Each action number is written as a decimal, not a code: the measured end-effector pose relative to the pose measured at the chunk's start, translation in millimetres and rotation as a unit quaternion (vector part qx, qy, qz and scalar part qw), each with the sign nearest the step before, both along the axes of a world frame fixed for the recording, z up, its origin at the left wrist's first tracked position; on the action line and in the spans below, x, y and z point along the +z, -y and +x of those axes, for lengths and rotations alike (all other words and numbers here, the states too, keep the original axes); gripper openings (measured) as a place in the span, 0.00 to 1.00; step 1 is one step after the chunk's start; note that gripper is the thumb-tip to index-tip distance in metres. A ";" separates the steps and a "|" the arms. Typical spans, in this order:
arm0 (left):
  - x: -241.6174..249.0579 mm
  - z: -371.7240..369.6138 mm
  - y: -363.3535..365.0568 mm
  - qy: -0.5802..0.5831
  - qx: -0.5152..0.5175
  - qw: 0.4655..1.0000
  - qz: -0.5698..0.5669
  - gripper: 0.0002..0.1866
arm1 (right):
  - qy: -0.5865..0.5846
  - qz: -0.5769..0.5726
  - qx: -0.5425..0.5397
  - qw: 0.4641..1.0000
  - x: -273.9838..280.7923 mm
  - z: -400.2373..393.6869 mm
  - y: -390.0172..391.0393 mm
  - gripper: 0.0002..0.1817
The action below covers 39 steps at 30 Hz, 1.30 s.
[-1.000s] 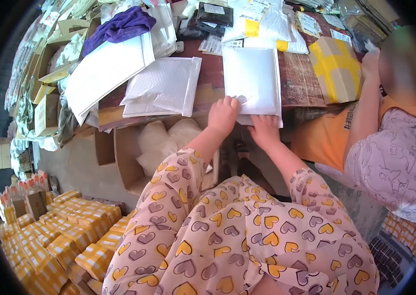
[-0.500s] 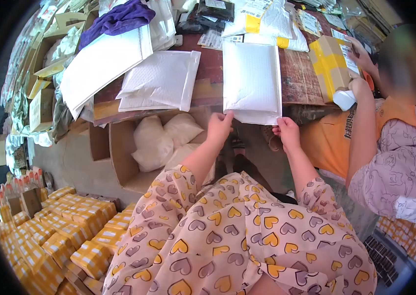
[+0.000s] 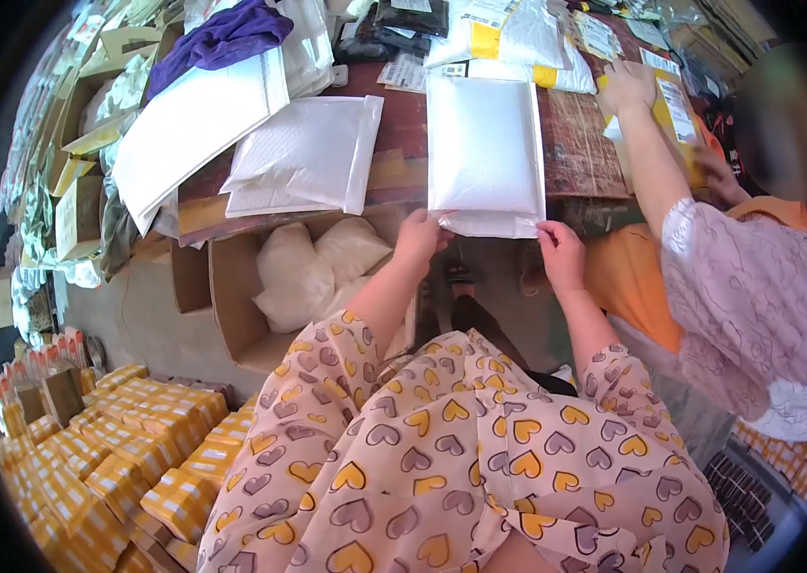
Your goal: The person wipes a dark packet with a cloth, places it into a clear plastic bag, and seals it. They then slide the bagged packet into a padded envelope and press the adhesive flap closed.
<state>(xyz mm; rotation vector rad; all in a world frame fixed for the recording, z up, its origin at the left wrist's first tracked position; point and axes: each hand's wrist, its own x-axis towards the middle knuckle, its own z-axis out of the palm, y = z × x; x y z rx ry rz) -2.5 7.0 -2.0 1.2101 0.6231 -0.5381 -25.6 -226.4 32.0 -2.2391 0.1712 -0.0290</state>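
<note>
A white bubble mailer (image 3: 484, 143) lies on the worn red table with its flap end hanging over the front edge toward me. My left hand (image 3: 419, 239) pinches the left corner of that end. At the right corner, my right hand (image 3: 563, 254) grips the edge between thumb and fingers. To the left lie more white bubble mailers (image 3: 303, 158), overlapping one another. A larger white mailer (image 3: 198, 129) rests beyond them, with a purple cloth (image 3: 219, 48) on top.
On the right, a co-worker (image 3: 737, 286) handles a yellow-taped cardboard box (image 3: 675, 119). Packed white parcels (image 3: 508, 43) sit at the back of the table (image 3: 580, 158). Below is an open carton (image 3: 241, 320) with white bags. Stacks of yellow-taped boxes (image 3: 126, 430) stand at lower left.
The mailer's near end lies flatter and wider between my hands, and my left hand has shifted slightly left. The co-worker's arm has reached forward over the taped box, which has turned.
</note>
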 end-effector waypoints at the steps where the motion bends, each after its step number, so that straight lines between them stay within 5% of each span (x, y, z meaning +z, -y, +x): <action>1: 5.6 -3.1 -2.3 0.000 0.000 1.000 0.001 0.09 | 0.000 0.001 0.000 1.000 0.7 0.0 0.3 0.05; 3: 12.5 -10.7 -7.0 -0.026 0.018 0.999 -0.036 0.11 | 0.178 -0.104 0.076 0.976 5.4 -1.6 -0.7 0.02; 6: 17.5 -23.0 -11.0 -0.061 -0.009 0.996 -0.060 0.16 | 0.231 -0.201 0.170 0.937 29.7 -13.3 -12.2 0.03; 10: 45.4 -49.0 -3.2 -0.152 -0.129 0.941 -0.273 0.27 | 0.136 -0.037 0.352 0.925 44.9 -70.9 -54.1 0.04; 14: 21.0 -79.4 8.5 -0.039 -0.200 0.962 -0.183 0.22 | 0.013 0.095 0.370 0.924 46.1 -86.0 -69.4 0.05; 16: 15.1 -85.8 4.8 -0.033 -0.243 0.969 0.005 0.21 | -0.212 0.185 0.386 0.878 46.5 -86.1 -72.2 0.08; 17: 15.6 -90.4 -1.3 0.104 -0.284 0.930 0.210 0.25 | -0.212 0.186 0.388 0.878 47.2 -83.9 -71.8 0.08; 20: 17.4 -86.4 -19.8 0.010 -0.269 0.936 0.228 0.27 | -0.358 0.151 0.332 0.860 40.0 -72.3 -58.8 0.08; 22: 11.6 -84.0 -20.0 0.093 -0.219 0.928 0.286 0.23 | -0.170 -0.138 0.307 0.926 12.0 -70.5 -41.1 0.07; 24: 24.2 -56.2 -17.2 0.269 -0.101 0.895 0.340 0.17 | -0.059 -0.149 0.261 0.952 6.4 -55.6 -29.0 0.05; 25: 25.6 -45.8 -15.3 0.269 -0.100 0.896 0.339 0.17 | -0.059 -0.150 0.262 0.951 6.1 -50.3 -29.0 0.05; 27: 24.6 -25.7 -12.2 0.309 -0.040 0.875 0.372 0.14 | -0.035 -0.079 0.063 0.994 10.2 -35.9 -29.2 0.06; 30: 20.2 -12.9 -13.3 0.320 -0.049 0.878 0.352 0.11 | -0.023 0.037 0.076 0.996 10.7 -13.9 -56.7 0.08; 32: 16.8 -11.7 -14.0 0.314 -0.061 0.881 0.350 0.10 | -0.199 0.203 0.028 0.958 16.4 2.9 -89.8 0.11; 35: 7.8 -13.0 -19.3 0.332 -0.087 0.863 0.370 0.08 | -0.326 0.280 0.034 0.903 6.6 23.2 -116.0 0.12; 39: 11.6 -16.6 -16.3 0.312 -0.084 0.884 0.338 0.06 | -0.270 0.206 0.002 0.940 -5.3 24.6 -127.9 0.10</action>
